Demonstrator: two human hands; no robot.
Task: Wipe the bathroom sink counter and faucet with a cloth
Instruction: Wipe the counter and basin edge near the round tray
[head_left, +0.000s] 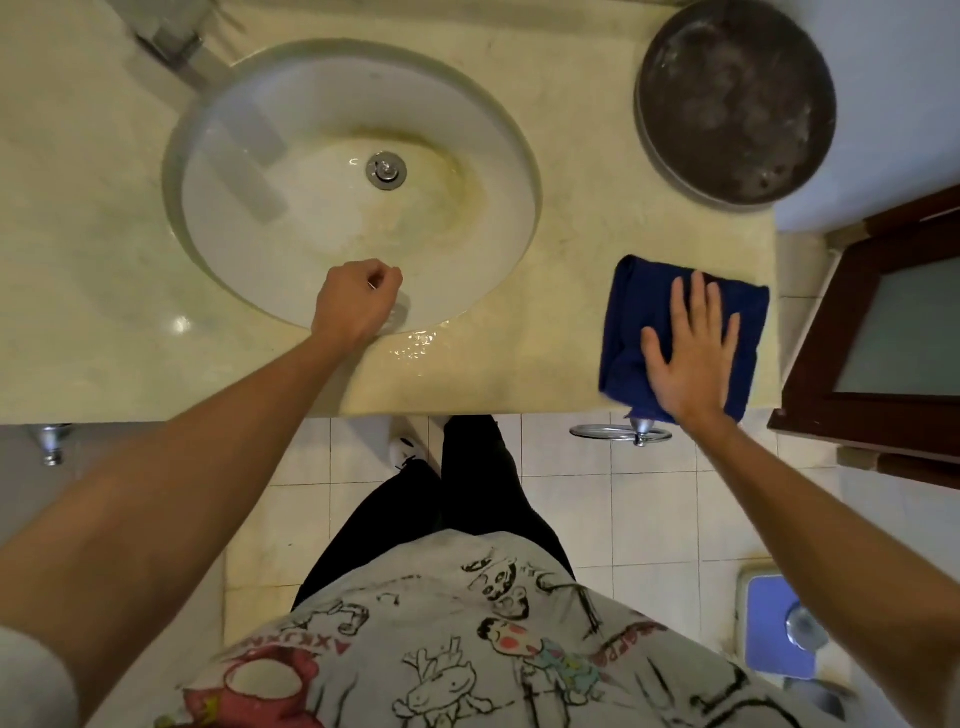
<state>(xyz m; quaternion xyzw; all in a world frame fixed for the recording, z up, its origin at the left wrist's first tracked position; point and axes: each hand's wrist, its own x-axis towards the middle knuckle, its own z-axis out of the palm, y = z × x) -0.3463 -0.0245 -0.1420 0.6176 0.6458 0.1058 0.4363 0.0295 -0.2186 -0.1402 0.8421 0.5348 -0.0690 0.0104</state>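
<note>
The folded blue cloth (680, 332) lies on the bench (571, 260) right of the sink (311, 130); a round metal pan (735, 104) sits beyond it. The right hand (688, 348) presses it with flat, spread fingers. The left hand (358, 304), loosely fisted and holding nothing, rests at the sink's near rim.

This is a home bathroom. A round white sink (358, 208) with a metal drain (386, 170) sits in a marble desk (582, 171). Pale floor tiles (587, 499) lie below.

We read little: upside-down red letters, roughly "AXKJKN", on the person's cartoon-printed T-shirt (467, 649), and more red lettering near its right side, too warped for us to make out.
</note>
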